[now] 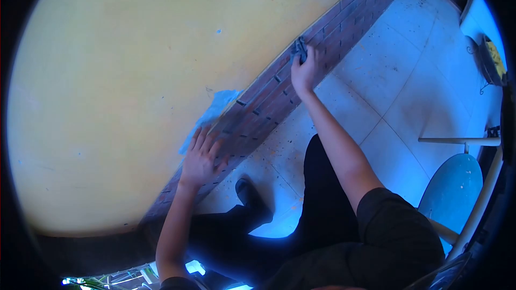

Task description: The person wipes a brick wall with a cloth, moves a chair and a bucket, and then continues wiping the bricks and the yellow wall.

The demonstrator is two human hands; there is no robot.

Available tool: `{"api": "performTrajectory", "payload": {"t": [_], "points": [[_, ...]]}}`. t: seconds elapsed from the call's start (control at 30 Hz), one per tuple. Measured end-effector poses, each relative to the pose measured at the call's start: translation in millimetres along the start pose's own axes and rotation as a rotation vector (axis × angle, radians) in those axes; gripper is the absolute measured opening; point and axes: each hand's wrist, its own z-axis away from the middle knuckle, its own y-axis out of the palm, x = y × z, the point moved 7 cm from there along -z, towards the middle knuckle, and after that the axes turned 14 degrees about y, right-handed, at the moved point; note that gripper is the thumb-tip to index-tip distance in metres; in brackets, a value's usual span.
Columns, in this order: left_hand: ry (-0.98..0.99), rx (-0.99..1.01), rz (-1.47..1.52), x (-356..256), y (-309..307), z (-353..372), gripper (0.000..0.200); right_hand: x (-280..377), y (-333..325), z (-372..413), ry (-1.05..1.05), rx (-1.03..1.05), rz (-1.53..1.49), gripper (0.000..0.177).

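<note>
My right hand (305, 71) grips a crumpled dark grey cloth (299, 49) and holds it against the reddish-brown brick strip (328, 35) along the foot of the wall. Lower down, my left hand (201, 157) rests with fingers spread where the brick strip meets the yellow wall (123, 75). Beside its fingertips is a pale blue patch (217, 106) of bare wall, where the yellow paint is gone. Dark gaps show between some of the bricks.
Pale floor tiles (371, 91) with scattered crumbs run along the wall. A chair with a teal seat (454, 185) and tubular frame stands at the right. Farther up is a dark bowl-shaped holder (490, 62) with yellowish contents. My shoe (245, 190) is near the brick strip.
</note>
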Motion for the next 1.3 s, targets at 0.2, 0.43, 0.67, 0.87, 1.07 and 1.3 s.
{"api": "performTrajectory", "payload": {"t": [0.2,0.43,0.67,0.87,1.07,1.3], "points": [[0.059,-0.120,-0.028,0.8,17.5,-5.4,0.039,24.1,15.8,66.1,-0.096,0.121,-0.019,0.038],[0.195,-0.234,0.004,-7.1,33.7,-36.1,0.040,17.7,42.9,159.1,-0.217,0.457,-0.008,0.039],[0.194,-0.178,0.009,-6.7,34.2,-30.6,0.045,-5.5,3.7,15.6,-0.067,-0.021,0.030,0.028],[0.083,-0.113,0.105,26.1,21.3,-12.1,0.055,4.5,25.7,74.1,-0.179,0.128,-0.032,0.037],[0.098,-0.084,0.086,27.5,22.2,-13.3,0.057,26.5,64.9,189.9,-0.539,0.533,0.022,0.054],[0.169,-0.244,0.049,34.3,22.7,-6.1,0.047,15.5,52.2,147.8,-0.471,0.357,0.022,0.053]]}}
